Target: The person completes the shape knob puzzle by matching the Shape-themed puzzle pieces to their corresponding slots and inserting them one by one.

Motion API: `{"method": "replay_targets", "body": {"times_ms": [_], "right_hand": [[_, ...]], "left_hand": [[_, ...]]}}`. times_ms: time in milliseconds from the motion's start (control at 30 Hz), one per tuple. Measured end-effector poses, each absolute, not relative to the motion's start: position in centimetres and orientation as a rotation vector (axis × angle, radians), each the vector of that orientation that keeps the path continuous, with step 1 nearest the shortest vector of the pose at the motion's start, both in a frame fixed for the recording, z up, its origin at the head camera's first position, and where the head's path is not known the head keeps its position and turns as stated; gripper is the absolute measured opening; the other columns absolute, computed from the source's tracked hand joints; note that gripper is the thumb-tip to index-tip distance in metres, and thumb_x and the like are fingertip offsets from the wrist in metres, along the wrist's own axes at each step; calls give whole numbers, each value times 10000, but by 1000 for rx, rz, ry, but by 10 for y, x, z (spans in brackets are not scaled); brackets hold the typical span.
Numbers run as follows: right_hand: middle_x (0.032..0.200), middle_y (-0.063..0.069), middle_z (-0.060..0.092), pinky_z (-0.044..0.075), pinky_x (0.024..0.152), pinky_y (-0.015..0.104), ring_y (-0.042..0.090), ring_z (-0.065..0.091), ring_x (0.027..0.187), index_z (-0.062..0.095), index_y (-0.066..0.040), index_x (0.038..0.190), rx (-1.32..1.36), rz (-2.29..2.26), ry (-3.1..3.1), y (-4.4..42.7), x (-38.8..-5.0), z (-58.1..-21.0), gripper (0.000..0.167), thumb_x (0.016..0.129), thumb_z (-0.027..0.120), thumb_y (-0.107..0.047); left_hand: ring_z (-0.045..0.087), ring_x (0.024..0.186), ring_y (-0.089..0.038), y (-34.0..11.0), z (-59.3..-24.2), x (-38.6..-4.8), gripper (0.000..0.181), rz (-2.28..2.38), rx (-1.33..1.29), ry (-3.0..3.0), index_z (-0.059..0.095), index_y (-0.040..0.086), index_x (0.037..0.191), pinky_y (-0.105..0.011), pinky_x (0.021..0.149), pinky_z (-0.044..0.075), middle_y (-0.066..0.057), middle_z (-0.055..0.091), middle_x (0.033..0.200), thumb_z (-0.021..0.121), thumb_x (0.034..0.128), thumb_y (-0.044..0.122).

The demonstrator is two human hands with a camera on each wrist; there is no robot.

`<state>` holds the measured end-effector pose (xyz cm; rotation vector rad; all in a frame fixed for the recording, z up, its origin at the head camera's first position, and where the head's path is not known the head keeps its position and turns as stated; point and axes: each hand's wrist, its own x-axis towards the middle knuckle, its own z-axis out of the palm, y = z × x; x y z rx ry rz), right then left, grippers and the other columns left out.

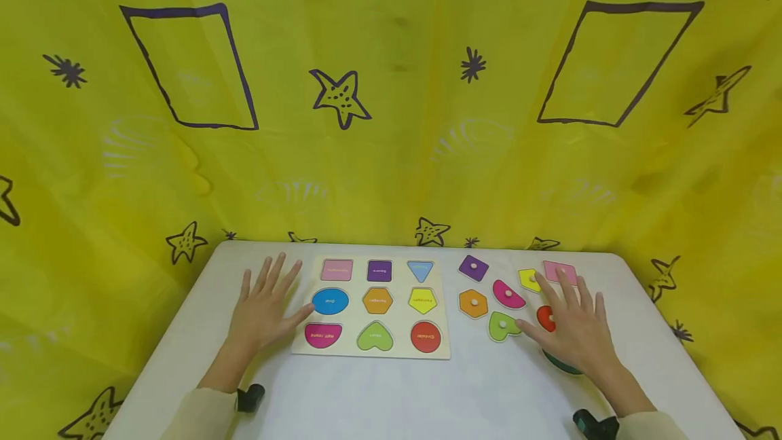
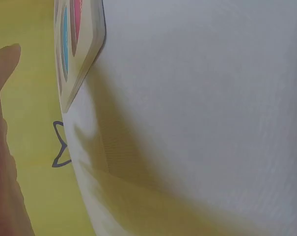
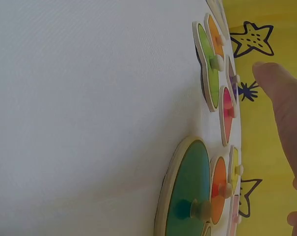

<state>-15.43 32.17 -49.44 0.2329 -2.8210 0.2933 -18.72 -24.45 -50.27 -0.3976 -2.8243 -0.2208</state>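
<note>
My left hand (image 1: 261,311) is held with fingers spread beside the left edge of a wooden shape puzzle board (image 1: 397,352), its thumb near the blue oval. In the head view my right hand (image 1: 577,331) spreads its fingers above loose knobbed puzzle pieces, holding none. Near its thumb lies a green heart piece (image 1: 503,328); a red circle piece (image 1: 545,318) and a dark green-blue oval piece (image 3: 187,182) are partly hidden beneath it. Close to its fingertips are a yellow pentagon piece (image 1: 528,280) and a pink rectangle piece (image 1: 552,270). Whether it touches any is unclear.
Left of the right hand lie a purple square piece (image 1: 467,274), an orange hexagon piece (image 1: 467,308) and a magenta half-round piece (image 1: 506,300). Everything rests on a white table (image 1: 379,399). Behind it hangs a yellow curtain (image 1: 391,168) with star drawings.
</note>
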Motion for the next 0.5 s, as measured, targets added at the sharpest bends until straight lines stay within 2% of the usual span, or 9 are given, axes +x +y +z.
{"method": "replay_targets", "body": {"times_ms": [333, 500], "right_hand": [[1556, 301, 340, 282, 1026, 820, 629, 332, 1338, 396, -110, 1552, 305, 321, -2796, 333, -173, -491, 966, 779, 839, -484], [1538, 336, 345, 285, 975, 849, 630, 323, 1323, 439, -100, 1522, 331, 514, -2817, 346, -184, -489, 833, 844, 826, -389]], "left_hand": [[273, 1491, -502, -245, -506, -187, 842, -479, -389, -2930, 358, 195, 1606, -773, 1153, 134, -217, 294, 1651, 635, 913, 584], [270, 1475, -542, -253, -511, -183, 833, -640, -369, -3022, 398, 173, 1585, -799, 1128, 131, -253, 341, 1617, 644, 904, 585]]}}
